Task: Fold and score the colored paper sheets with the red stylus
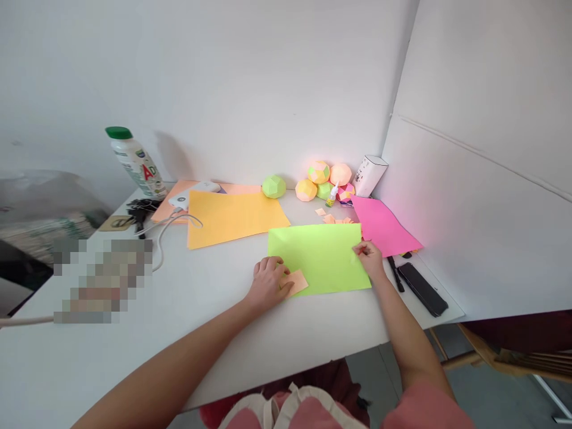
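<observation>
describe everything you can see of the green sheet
The green sheet is bright lime, plain, four-sided and looks like paper. It lies nearly flat on the table. A peach piece lies on its near left part, under the left grip; the right grip is over its right edge, contact unclear.

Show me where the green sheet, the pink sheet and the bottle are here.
Green sheet (328, 259): head view, bare middle of the paper.
Pink sheet (386, 227): head view, middle of its upper face.
Bottle (138, 165): head view, middle of its body.
</observation>
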Demonstrator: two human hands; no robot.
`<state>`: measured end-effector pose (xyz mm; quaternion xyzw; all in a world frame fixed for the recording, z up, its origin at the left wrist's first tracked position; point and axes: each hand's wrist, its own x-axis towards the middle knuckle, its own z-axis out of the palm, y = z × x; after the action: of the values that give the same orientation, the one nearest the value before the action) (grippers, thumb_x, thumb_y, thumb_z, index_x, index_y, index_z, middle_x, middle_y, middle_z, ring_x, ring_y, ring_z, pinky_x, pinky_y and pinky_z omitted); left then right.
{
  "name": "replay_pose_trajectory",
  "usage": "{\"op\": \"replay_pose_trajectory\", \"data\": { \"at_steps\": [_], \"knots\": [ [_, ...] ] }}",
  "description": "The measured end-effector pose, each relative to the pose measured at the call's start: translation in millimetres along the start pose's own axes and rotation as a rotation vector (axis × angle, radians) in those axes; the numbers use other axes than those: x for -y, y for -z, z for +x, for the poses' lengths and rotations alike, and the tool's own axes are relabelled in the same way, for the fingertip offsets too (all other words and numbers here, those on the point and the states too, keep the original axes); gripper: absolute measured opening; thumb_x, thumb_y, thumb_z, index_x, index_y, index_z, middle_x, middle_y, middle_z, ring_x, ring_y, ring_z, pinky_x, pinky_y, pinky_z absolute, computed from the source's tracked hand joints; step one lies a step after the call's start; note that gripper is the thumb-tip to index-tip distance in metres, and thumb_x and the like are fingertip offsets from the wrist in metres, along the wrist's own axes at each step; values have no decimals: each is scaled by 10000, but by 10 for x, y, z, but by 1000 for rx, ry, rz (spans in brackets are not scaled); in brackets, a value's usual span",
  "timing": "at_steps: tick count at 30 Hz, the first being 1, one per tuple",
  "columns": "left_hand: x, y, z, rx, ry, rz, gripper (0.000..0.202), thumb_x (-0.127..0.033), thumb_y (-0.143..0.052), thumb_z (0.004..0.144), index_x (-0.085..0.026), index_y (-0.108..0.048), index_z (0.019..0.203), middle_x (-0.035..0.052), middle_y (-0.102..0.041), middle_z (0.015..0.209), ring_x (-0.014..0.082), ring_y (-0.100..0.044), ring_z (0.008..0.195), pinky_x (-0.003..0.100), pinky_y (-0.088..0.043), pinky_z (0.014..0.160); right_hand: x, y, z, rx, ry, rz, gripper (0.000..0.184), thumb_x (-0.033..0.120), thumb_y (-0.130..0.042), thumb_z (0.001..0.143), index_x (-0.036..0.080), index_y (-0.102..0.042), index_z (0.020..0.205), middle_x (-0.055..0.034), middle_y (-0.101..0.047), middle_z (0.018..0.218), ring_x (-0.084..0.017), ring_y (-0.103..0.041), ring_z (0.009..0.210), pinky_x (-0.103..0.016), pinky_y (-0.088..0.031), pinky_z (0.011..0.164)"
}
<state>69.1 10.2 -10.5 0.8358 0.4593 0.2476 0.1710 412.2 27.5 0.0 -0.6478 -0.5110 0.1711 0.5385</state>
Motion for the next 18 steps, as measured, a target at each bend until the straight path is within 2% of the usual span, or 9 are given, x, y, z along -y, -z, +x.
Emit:
{"op": "replay_pose_trajectory", "data": {
  "at_steps": [5,8,12,18],
  "knots": [
    [35,-43,1,-9,-25,3,249,-283,-552,814,-197,-602,1042,133,-533,1209,313,-458,1186,529,-371,1003,-6,423,178,-488,-42,34,226,344,-617,626,223,-458,732,4,-548,727,-170,-579,742,-353,-517,719],
    [52,-61,0,-11,-32,2,248,-278,-533,822,-200,-596,1048,134,-537,1215,312,-465,1190,537,-365,1012,-64,666,214,-696,-118,41,249,292,-591,615,232,-406,770,1,-506,778,-178,-579,786,-360,-537,711],
    [59,-65,-5,-17,-40,1,249,-280,-512,831,-197,-601,1048,138,-547,1209,320,-476,1181,557,-365,1009,-162,831,209,-763,-232,57,274,241,-588,597,220,-419,812,0,-484,804,-175,-580,762,-365,-572,640],
    [60,-63,-2,-21,-50,14,230,-241,-471,847,-215,-622,1017,117,-571,1185,299,-492,1160,541,-386,995,-261,852,252,-748,-314,35,262,241,-580,660,221,-405,853,11,-462,833,-161,-599,770,-369,-607,668]
  ]
}}
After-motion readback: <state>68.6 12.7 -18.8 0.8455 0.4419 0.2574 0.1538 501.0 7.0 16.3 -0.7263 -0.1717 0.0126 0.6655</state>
